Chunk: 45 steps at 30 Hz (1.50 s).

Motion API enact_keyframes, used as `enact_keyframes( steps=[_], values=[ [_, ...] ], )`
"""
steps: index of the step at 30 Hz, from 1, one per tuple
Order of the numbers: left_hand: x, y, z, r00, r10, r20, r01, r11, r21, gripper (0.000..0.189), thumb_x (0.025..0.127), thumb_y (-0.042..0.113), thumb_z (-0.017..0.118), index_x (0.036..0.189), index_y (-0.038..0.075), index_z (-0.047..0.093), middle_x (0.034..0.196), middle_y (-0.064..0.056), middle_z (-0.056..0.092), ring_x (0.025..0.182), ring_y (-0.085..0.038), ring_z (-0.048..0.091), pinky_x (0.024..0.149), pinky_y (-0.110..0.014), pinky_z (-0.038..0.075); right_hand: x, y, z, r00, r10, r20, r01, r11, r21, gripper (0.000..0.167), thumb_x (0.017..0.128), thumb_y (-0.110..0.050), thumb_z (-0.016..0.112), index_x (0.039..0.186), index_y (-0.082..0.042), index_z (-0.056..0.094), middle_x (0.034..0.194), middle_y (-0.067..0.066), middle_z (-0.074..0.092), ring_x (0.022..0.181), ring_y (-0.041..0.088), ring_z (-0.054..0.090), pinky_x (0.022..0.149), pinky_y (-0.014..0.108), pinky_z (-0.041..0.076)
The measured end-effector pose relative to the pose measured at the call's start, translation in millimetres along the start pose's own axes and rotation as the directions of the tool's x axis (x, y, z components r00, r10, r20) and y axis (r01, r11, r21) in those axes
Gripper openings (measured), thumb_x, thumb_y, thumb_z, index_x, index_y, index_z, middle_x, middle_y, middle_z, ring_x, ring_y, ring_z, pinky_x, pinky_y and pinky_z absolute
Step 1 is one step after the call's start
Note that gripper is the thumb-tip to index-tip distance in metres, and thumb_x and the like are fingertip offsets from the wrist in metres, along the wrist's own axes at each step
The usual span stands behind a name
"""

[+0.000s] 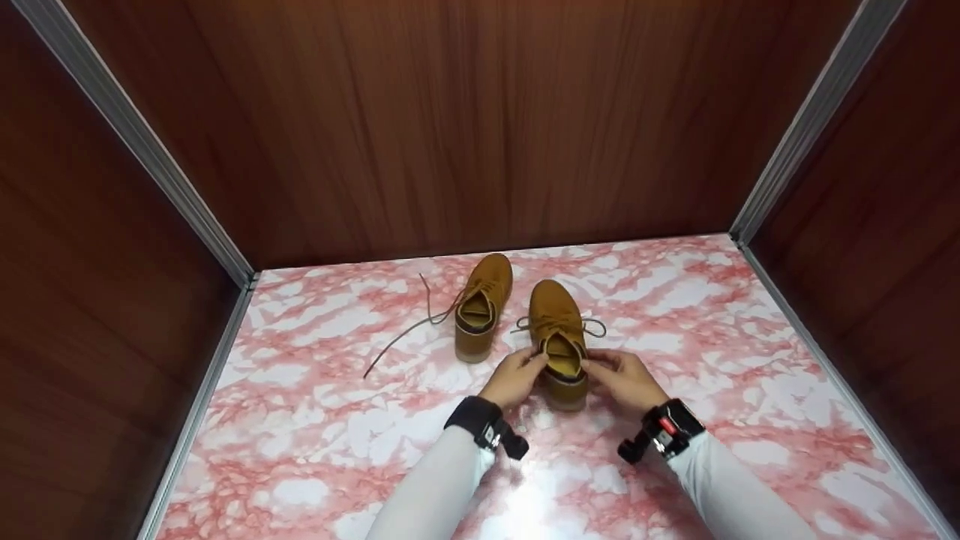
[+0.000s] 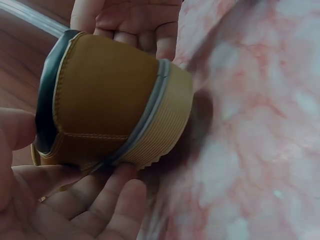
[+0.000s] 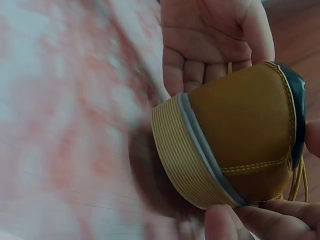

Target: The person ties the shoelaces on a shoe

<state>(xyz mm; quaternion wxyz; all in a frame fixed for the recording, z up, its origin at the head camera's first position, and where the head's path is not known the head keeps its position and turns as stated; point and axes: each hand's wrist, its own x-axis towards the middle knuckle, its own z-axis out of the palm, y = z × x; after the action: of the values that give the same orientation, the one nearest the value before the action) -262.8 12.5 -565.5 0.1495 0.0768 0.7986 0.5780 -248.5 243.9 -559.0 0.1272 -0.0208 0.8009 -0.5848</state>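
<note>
A tan lace-up shoe points away from me, its brown lace looped out at both sides. My left hand grips the left side of its ankle opening, thumb at the rim. On the opposite side my right hand holds the collar in the same way. Both wrist views show the stitched heel with its ribbed pale sole between the two hands, and a shadow on the surface beneath. To the left stands the matching shoe, untouched, with its lace trailing loose leftward.
The shoes are on a red-and-white marbled surface. Dark wood-grain panels wall it at the back and both sides, with grey metal strips along the corners and side edges.
</note>
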Motion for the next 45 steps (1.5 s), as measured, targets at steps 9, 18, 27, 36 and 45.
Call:
enact_keyframes(
  steps=[9, 18, 27, 36, 45],
  values=[
    [39.3, 1.7, 9.1, 0.992, -0.014, -0.128, 0.014, 1.0, 0.0, 0.048, 0.109, 0.035, 0.048, 0.144, 0.004, 0.061, 0.133, -0.016, 0.07, 0.116, -0.026, 0.066, 0.101, -0.039, 0.056, 37.8, -3, -3, 0.995, 0.027, -0.093, -0.025, 0.999, 0.02, 0.059, 0.107, -0.031, 0.06, 0.15, 0.007, 0.049, 0.13, 0.027, 0.069, 0.085, 0.012, 0.073, 0.087, 0.04, 0.064],
    [47.3, 0.2, 14.8, 0.993, -0.033, -0.118, 0.025, 0.998, -0.066, 0.048, 0.111, 0.026, 0.044, 0.149, -0.002, 0.052, 0.147, -0.02, 0.06, 0.129, -0.029, 0.062, 0.106, -0.04, 0.054, 60.2, 2, 0, 0.971, 0.05, -0.232, -0.051, 0.999, 0.002, 0.052, 0.107, -0.036, 0.057, 0.143, 0.002, 0.057, 0.126, 0.021, 0.069, 0.085, 0.011, 0.07, 0.085, 0.034, 0.061],
    [51.3, 1.8, 19.3, 0.995, -0.001, -0.097, -0.02, 0.978, -0.209, 0.04, 0.104, 0.005, 0.045, 0.142, -0.006, 0.044, 0.147, -0.03, 0.055, 0.139, -0.038, 0.055, 0.116, -0.045, 0.046, 78.6, -7, 4, 0.933, 0.056, -0.356, -0.083, 0.995, -0.059, 0.042, 0.107, -0.036, 0.057, 0.121, 0.003, 0.061, 0.104, 0.008, 0.065, 0.089, 0.013, 0.064, 0.079, 0.021, 0.052],
    [50.3, 7.5, 16.5, 0.998, 0.004, -0.065, -0.011, 0.994, -0.109, 0.056, 0.102, 0.004, 0.041, 0.157, -0.003, 0.035, 0.159, -0.027, 0.046, 0.151, -0.038, 0.044, 0.126, -0.046, 0.036, 82.7, -12, 7, 0.938, 0.036, -0.344, -0.063, 0.996, -0.065, 0.045, 0.11, -0.032, 0.046, 0.128, 0.004, 0.065, 0.122, 0.023, 0.069, 0.115, 0.033, 0.065, 0.102, 0.036, 0.051],
    [42.8, 7.0, 14.1, 0.999, 0.036, -0.02, -0.037, 0.999, -0.024, 0.063, 0.103, 0.004, 0.038, 0.163, -0.004, 0.022, 0.167, -0.025, 0.034, 0.156, -0.037, 0.035, 0.131, -0.044, 0.027, 76.8, -11, 3, 0.991, 0.057, -0.123, -0.046, 0.995, 0.088, 0.062, 0.114, -0.04, 0.035, 0.158, 0.004, 0.038, 0.161, 0.026, 0.042, 0.142, 0.044, 0.052, 0.123, 0.053, 0.039]
  ],
)
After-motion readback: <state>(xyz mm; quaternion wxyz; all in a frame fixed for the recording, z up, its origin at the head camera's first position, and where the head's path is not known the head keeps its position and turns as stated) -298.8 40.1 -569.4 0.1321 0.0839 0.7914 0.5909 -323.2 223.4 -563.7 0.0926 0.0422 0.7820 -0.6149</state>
